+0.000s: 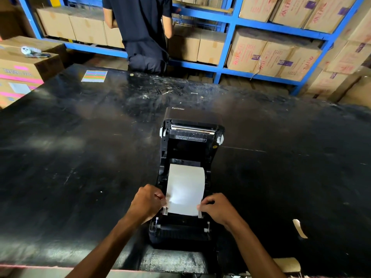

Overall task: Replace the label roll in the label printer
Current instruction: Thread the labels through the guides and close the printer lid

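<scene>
A black label printer (188, 149) stands on the black table (80, 157) with its lid tipped open toward the far side. A white strip of label paper (185, 187) runs out of the roll bay toward me, between two white guides. My left hand (147, 202) pinches the paper's left edge near the front guide. My right hand (215, 207) grips the paper's right edge at the other guide. The roll itself is hidden under the paper.
A torn paper scrap (300, 228) lies on the table to the right. A coloured sheet (94, 76) lies at the far left. A person in dark clothes (142, 33) kneels at blue shelves (230, 23) full of cartons. More cartons (24, 71) stand at the left.
</scene>
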Action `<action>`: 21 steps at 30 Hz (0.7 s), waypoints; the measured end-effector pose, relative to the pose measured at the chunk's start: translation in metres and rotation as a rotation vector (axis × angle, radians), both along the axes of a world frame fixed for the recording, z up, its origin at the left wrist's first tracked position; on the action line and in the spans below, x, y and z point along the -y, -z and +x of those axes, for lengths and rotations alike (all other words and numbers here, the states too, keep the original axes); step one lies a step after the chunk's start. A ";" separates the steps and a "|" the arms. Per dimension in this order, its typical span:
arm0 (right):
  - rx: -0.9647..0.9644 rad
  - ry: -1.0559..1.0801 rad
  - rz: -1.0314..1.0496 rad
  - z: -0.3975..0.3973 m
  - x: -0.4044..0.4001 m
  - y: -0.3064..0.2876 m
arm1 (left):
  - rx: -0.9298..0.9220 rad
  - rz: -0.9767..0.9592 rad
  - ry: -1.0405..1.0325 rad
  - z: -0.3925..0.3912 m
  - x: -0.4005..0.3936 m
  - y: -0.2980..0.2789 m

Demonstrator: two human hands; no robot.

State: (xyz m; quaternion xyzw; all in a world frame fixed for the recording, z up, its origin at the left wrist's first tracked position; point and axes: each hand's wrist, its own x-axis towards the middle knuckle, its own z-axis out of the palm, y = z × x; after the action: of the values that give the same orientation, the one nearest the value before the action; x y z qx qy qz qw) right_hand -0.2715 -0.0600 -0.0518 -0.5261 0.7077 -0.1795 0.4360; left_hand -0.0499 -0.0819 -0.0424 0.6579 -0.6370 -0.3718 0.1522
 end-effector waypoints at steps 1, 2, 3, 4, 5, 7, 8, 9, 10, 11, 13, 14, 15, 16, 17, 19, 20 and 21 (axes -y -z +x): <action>0.015 0.008 -0.001 -0.001 0.000 0.000 | -0.005 0.014 0.019 0.002 0.001 0.000; 0.033 0.022 -0.005 -0.001 0.000 0.000 | -0.008 0.025 0.037 0.003 0.002 -0.001; 0.044 0.036 -0.011 -0.001 -0.001 0.001 | -0.007 0.031 0.049 0.004 0.003 -0.002; 0.043 0.044 -0.020 0.000 -0.003 0.002 | 0.000 0.033 0.057 0.004 0.004 -0.003; 0.035 0.048 -0.029 0.000 -0.004 0.004 | 0.010 0.033 0.066 0.003 0.004 -0.004; 0.015 0.043 -0.034 0.001 -0.006 0.005 | 0.008 0.033 0.074 0.002 0.004 -0.005; 0.003 0.038 -0.029 0.001 -0.004 0.005 | -0.009 0.033 0.071 0.002 0.004 -0.005; -0.006 0.034 -0.018 0.002 -0.002 0.004 | -0.023 0.036 0.064 0.003 0.005 -0.004; -0.011 0.031 -0.005 0.002 0.000 0.004 | -0.029 0.038 0.059 0.003 0.005 -0.004; -0.011 0.028 0.007 0.002 0.001 0.003 | -0.025 0.041 0.060 0.003 0.006 -0.004; 0.017 0.038 0.030 0.001 0.000 0.002 | -0.009 0.059 0.079 0.003 0.007 -0.004; 0.043 0.048 0.033 0.000 -0.001 0.002 | 0.001 0.069 0.087 0.002 0.007 -0.005; 0.067 0.060 0.029 0.000 -0.002 0.002 | 0.012 0.076 0.091 0.002 0.008 -0.005; 0.082 0.072 0.018 0.000 -0.004 0.003 | 0.021 0.082 0.092 0.001 0.009 -0.006; 0.084 0.085 -0.001 0.001 -0.005 0.005 | 0.024 0.088 0.093 0.001 0.009 -0.006; 0.062 0.114 -0.045 0.004 -0.006 0.008 | 0.018 0.103 0.105 0.001 0.010 -0.008; 0.050 0.124 -0.057 0.005 -0.007 0.008 | 0.006 0.109 0.111 0.001 0.010 -0.009; 0.042 0.126 -0.057 0.005 -0.008 0.008 | -0.013 0.106 0.112 0.002 0.010 -0.010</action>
State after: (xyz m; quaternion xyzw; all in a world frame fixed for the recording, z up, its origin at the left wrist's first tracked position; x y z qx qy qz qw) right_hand -0.2660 -0.0524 -0.0597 -0.4887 0.7247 -0.2376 0.4237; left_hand -0.0479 -0.0923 -0.0323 0.6258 -0.6513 -0.4174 0.1001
